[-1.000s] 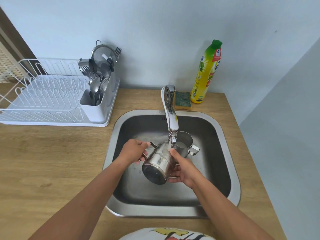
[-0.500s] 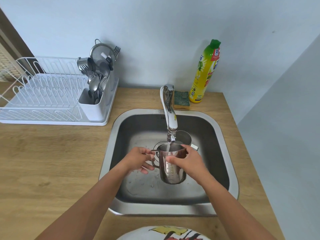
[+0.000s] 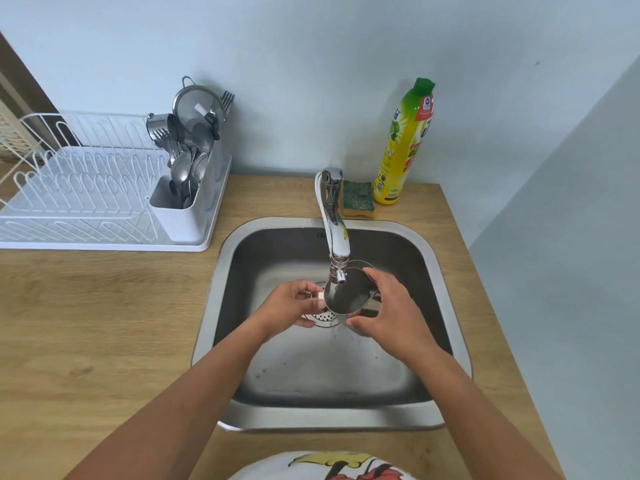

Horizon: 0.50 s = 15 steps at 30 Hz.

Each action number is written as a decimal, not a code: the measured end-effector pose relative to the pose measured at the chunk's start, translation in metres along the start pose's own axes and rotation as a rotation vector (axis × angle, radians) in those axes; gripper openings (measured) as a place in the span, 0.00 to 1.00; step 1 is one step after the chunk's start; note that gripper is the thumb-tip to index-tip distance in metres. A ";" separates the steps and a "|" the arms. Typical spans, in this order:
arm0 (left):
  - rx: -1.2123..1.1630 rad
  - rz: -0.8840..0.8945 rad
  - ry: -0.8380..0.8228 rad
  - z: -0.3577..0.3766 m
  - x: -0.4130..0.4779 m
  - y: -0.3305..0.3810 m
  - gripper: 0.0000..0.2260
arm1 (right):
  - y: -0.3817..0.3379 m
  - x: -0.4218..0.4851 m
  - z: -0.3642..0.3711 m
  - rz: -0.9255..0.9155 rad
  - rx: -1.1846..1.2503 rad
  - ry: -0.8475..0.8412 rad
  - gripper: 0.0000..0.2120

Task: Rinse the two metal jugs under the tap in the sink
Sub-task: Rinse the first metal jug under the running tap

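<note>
A pale blue-grey painted wall [image 3: 311, 64] is running behind a light oak-grain wooden countertop [image 3: 86, 323], meeting a second plain wall [image 3: 571, 254] at the right corner. A white wire dish rack [image 3: 79, 188] is sitting at the counter's back left. At the far left, a dark brown frame edge [image 3: 20, 84] is showing. Soft, even daylight is falling across the surfaces.
</note>
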State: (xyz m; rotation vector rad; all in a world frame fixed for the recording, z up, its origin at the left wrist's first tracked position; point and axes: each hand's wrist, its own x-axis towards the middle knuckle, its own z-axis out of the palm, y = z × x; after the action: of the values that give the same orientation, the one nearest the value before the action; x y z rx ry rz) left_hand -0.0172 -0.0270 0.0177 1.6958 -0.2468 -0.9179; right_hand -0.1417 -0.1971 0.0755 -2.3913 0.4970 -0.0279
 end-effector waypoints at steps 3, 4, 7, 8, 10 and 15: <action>-0.031 0.023 0.026 -0.003 -0.001 0.004 0.07 | 0.002 0.005 0.002 -0.034 -0.008 0.014 0.42; -0.030 0.029 0.042 -0.004 -0.001 0.005 0.07 | 0.003 0.006 0.003 -0.046 -0.005 0.019 0.42; -0.032 0.044 0.093 -0.005 -0.002 0.008 0.07 | 0.004 0.010 0.006 -0.053 0.012 0.018 0.41; -0.030 0.051 0.111 -0.006 -0.003 0.009 0.07 | 0.004 0.012 0.008 -0.056 0.022 0.021 0.41; -0.009 0.070 0.144 -0.008 -0.006 0.011 0.06 | 0.004 0.015 0.012 -0.065 0.036 0.031 0.41; 0.143 0.093 0.291 -0.015 -0.010 0.011 0.05 | 0.005 0.026 0.021 -0.041 0.048 0.043 0.41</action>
State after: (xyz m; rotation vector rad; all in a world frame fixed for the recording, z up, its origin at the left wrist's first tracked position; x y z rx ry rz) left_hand -0.0107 -0.0138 0.0328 1.9081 -0.1972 -0.5870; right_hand -0.1164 -0.1967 0.0537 -2.3584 0.4620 -0.1087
